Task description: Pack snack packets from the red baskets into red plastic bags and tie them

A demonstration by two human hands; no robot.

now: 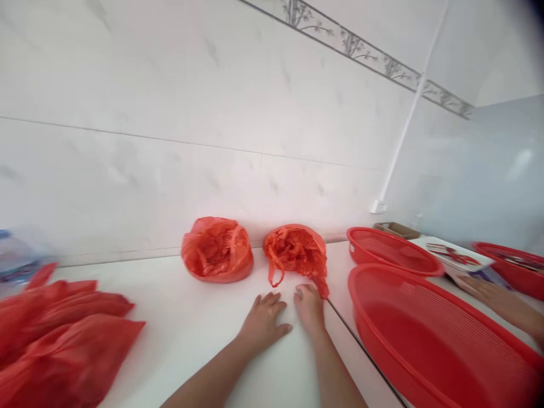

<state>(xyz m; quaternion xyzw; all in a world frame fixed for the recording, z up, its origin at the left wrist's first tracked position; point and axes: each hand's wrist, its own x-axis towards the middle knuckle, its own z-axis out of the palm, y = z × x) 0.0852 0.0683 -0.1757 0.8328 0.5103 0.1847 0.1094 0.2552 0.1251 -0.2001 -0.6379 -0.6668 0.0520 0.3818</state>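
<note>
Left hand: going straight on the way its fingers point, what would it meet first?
The left hand would likely meet the loose loop of the red plastic bag ahead, though the exact gap is hard to judge.

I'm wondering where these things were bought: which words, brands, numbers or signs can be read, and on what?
None can be read.
A pale sticker on a red basket: too small to read.
The wall border shows a plant pattern, with no readable letters.
</note>
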